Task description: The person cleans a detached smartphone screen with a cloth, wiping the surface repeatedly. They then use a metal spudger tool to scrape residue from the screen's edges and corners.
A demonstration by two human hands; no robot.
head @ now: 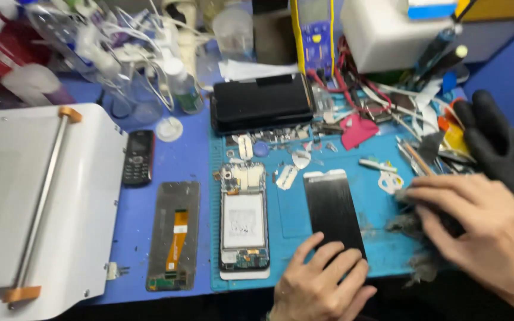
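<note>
Left hand (322, 282) at lower centre of the frame, fingers spread flat and pressed on the lower end of a dark phone panel (332, 208), not clenched around it. Panel lay lengthwise on the blue work mat (292, 217), just right of an opened phone body (243, 220) with battery and boards exposed. Right hand (483, 223) at lower right, fingers curled down over a dark grey wad of cloth (408, 223) at the mat's right edge; whether pinched or merely pressed, impossible to tell. Black glove (498, 145) lay just above that hand. Left of the mat, on the blue bench (179, 160): a detached screen with orange ribbon cable (174, 238), a small black keypad phone (138, 157), and a white flat machine with a metal bar (43, 202).
</note>
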